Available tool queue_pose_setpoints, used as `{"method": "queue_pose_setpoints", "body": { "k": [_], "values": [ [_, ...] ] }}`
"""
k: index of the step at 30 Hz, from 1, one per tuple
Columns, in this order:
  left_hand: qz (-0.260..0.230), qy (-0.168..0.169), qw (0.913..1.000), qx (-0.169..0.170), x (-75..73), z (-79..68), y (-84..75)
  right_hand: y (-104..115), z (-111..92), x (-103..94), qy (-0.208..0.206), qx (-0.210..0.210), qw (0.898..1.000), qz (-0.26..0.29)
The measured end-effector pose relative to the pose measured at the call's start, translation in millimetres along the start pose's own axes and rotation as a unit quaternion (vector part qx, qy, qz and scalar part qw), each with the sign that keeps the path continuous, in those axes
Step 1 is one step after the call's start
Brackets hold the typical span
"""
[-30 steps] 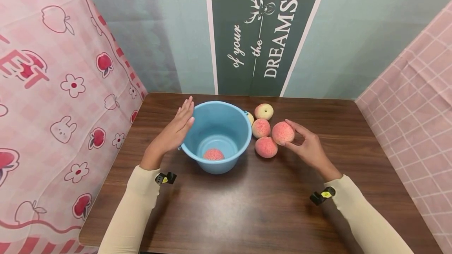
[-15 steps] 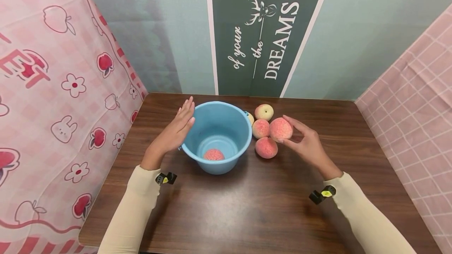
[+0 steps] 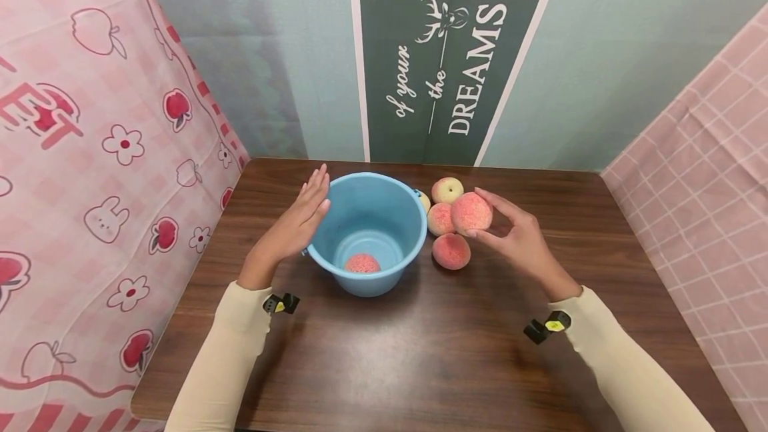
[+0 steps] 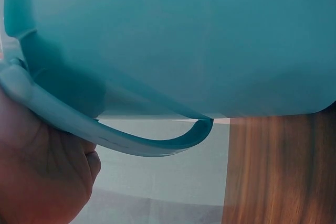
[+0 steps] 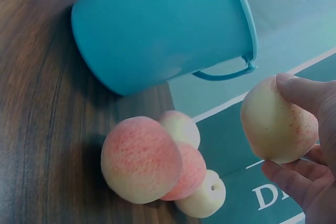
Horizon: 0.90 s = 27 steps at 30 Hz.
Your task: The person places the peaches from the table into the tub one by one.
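Note:
A blue bucket (image 3: pixel 369 285) stands upright on the table, with one peach (image 3: pixel 363 263) on its floor. Against the bucket's left side rests my left hand (image 3: pixel 295 222), its fingers straight; in the left wrist view the palm lies beside the bucket's handle (image 4: pixel 152 148). My right hand (image 3: pixel 521 240) pinches a pink peach (image 3: pixel 471 213) between thumb and fingers. The right wrist view shows this held peach (image 5: pixel 275 121) raised off the table, its pale side facing the camera. Several other peaches lie to the right of the bucket, the nearest peach (image 3: pixel 451 251) being pink all over.
At the back of the cluster is a pale yellow peach (image 3: pixel 447 190); a pale one is partly hidden behind the bucket rim. The brown wooden table (image 3: pixel 384 365) meets a printed backdrop (image 3: pixel 270 72) behind and pink cloths at both sides.
My right hand has lifted the pink peach and carried it a little left and up, over the cluster. My left hand and the bucket have stayed put.

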<state>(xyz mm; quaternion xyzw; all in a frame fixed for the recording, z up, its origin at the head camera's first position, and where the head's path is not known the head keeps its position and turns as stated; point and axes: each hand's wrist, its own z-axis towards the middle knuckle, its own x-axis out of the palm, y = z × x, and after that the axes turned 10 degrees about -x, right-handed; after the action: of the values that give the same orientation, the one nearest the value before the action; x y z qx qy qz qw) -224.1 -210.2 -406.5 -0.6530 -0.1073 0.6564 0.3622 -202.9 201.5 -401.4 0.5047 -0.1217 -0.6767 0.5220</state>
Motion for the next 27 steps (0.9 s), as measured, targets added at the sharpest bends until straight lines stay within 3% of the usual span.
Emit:
{"method": "queue_pose_setpoints", "body": {
  "k": [11,19,27],
  "values": [
    [0.002,0.000,1.0000,0.004,0.7,-1.2,2.2,-7.9,7.2,5.3,0.000,-0.014,1.000,0.000],
    [0.002,0.002,1.0000,0.001,0.7,-0.4,1.4,35.0,17.6,4.7,-0.006,-0.030,0.999,0.034],
    [0.004,0.007,1.0000,-0.004,0.5,-0.4,1.7,51.9,23.4,10.0,-0.004,-0.037,0.998,0.057]
  ]
}}
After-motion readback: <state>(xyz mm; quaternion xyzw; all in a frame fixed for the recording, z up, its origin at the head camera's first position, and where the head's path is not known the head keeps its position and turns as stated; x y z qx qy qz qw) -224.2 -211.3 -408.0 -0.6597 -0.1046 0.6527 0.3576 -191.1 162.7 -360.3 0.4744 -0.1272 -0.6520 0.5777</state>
